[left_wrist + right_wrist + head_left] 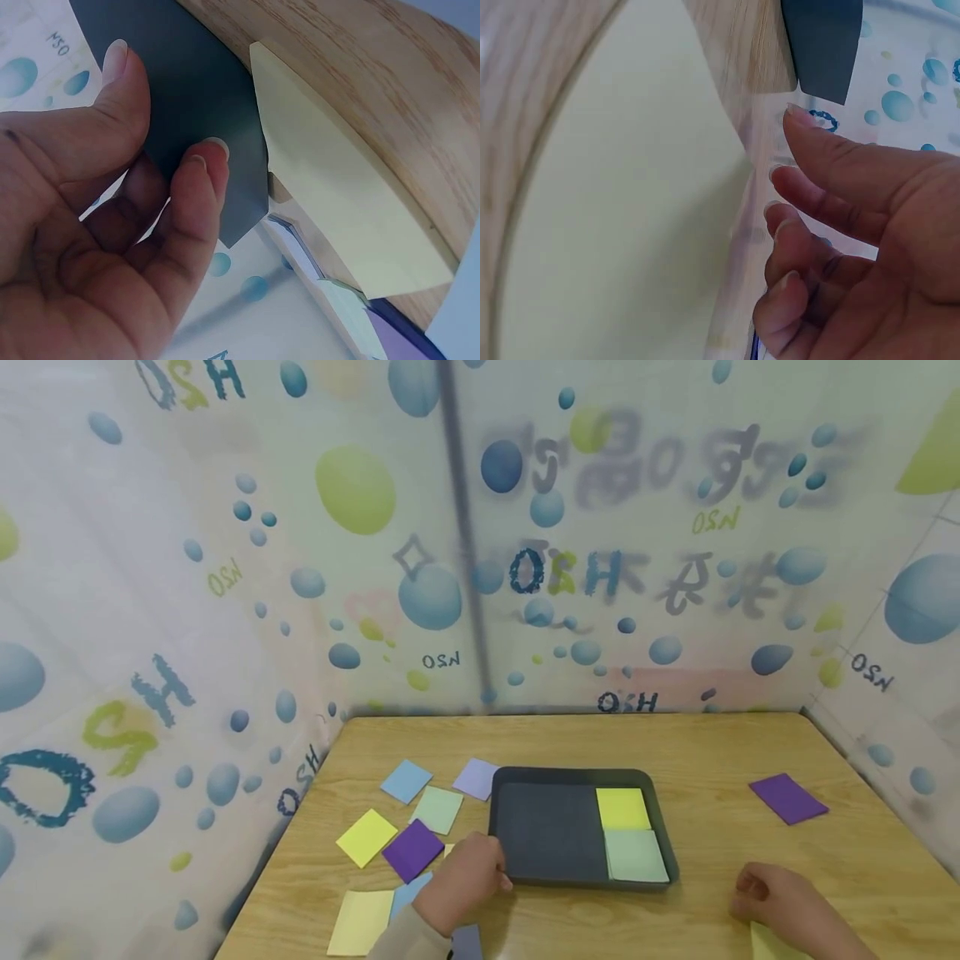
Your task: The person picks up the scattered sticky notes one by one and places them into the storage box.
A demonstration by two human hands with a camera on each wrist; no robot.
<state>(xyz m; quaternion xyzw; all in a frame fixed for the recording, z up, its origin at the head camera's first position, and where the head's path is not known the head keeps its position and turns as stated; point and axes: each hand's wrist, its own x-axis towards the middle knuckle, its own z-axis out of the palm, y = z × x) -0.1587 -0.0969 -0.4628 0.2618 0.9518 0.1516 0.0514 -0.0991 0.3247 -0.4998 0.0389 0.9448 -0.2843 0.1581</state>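
A dark grey rectangular tray [551, 835] lies on the wooden table, with a yellow sticky note [622, 808] and a pale green sticky note [636, 856] along its right side. My left hand [467, 872] grips the tray's near left corner, thumb and fingers at the wall [202, 82] in the left wrist view. Beside that corner is a pale yellow sticky note [337, 180]. My right hand [783, 902] hovers right of the tray with loosely curled fingers, holding nothing. A pale yellow sticky note [622, 195] lies close by it, partly hidden by the hand in the head view.
Left of the tray are scattered several sticky notes: blue [407, 781], lilac [476, 778], green [437, 810], yellow [367, 838], purple [413, 850] and pale yellow [361, 922]. Another purple note [789, 798] lies at the far right. A patterned curtain [637, 635] hangs behind the table.
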